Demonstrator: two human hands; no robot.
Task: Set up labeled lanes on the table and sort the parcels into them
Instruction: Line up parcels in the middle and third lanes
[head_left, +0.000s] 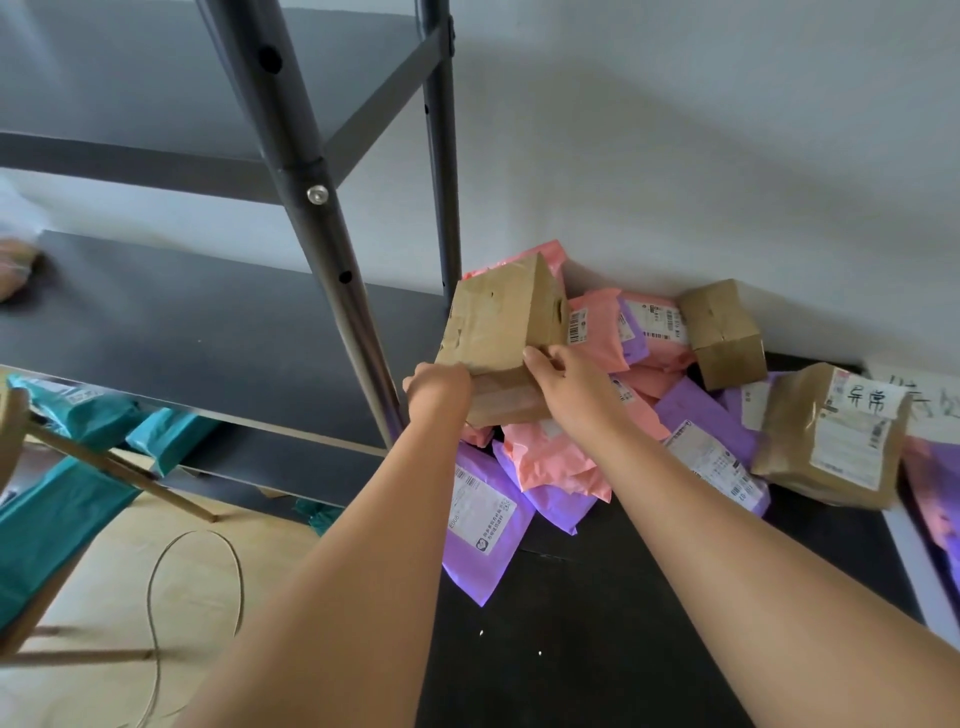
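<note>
Now, in the head view, both hands hold one cardboard box (498, 332), tilted over a heap of pink and purple mailers (561, 457) at the back of the black tabletop (597, 597). The left hand (439, 384) curls its fingers round the box's lower left edge. The right hand (558, 376) grips the lower right corner, thumb on the near face. To the right lie a smaller box (722, 332) and a brown parcel (831, 436) with a handwritten label. A metal shelf rack (311, 171) stands just left.
</note>
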